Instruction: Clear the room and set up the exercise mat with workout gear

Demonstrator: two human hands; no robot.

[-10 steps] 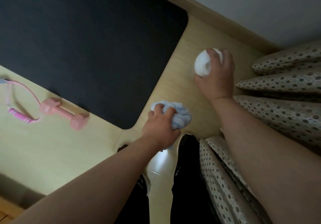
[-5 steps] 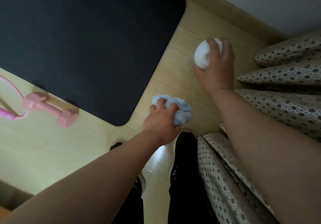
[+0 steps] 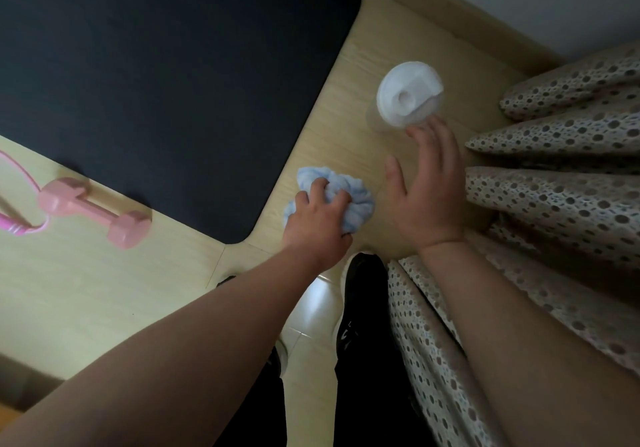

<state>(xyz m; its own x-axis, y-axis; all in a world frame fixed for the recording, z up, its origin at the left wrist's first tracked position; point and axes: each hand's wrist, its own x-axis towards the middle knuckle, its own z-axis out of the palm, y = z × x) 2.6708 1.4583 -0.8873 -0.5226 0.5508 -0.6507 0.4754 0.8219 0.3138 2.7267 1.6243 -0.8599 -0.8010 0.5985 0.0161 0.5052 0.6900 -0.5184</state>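
A dark exercise mat (image 3: 166, 75) lies on the wooden floor at upper left. Beside its near right corner, my left hand (image 3: 317, 223) grips a bunched light-blue towel (image 3: 353, 200) low over the floor. A clear bottle with a white lid (image 3: 408, 94) stands upright on the floor to the right of the mat. My right hand (image 3: 427, 183) hovers just below the bottle with fingers spread and holds nothing. A pink dumbbell (image 3: 93, 211) and a pink cord (image 3: 17, 204) lie on the floor at the left, below the mat's edge.
Spotted beige curtain folds (image 3: 561, 186) hang along the right side, down to the floor. A wooden skirting board (image 3: 450, 20) runs below the wall at upper right. My black shoes (image 3: 362, 294) stand at the bottom centre.
My right hand has let go of the white-lidded bottle, which now stands on the floor, and has drawn back with fingers open. My left hand still grips the towel.
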